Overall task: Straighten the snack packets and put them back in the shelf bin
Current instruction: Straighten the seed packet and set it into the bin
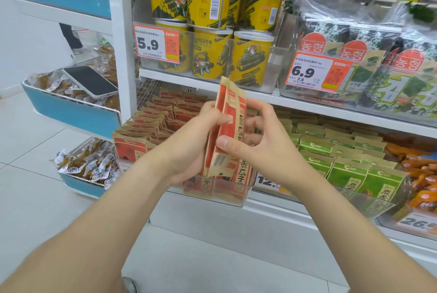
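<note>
A small stack of red-and-tan snack packets (229, 122) stands on edge between my two hands, above the front of a clear shelf bin (238, 196). My left hand (191, 146) grips the stack from the left, thumb on its near face. My right hand (260, 141) pinches it from the right, thumb on the lower front edge. More red packets (156, 127) fill the bin behind and to the left, some leaning unevenly. The lower end of the held stack reaches down to the bin's front packets.
Green packets (343, 165) fill the bin to the right. Yellow tubs (212, 56) and seaweed packs (354, 56) sit on the shelf above. A blue side rack (71, 112) with wrapped snacks and a phone (91, 80) stands at the left. White floor tiles lie below.
</note>
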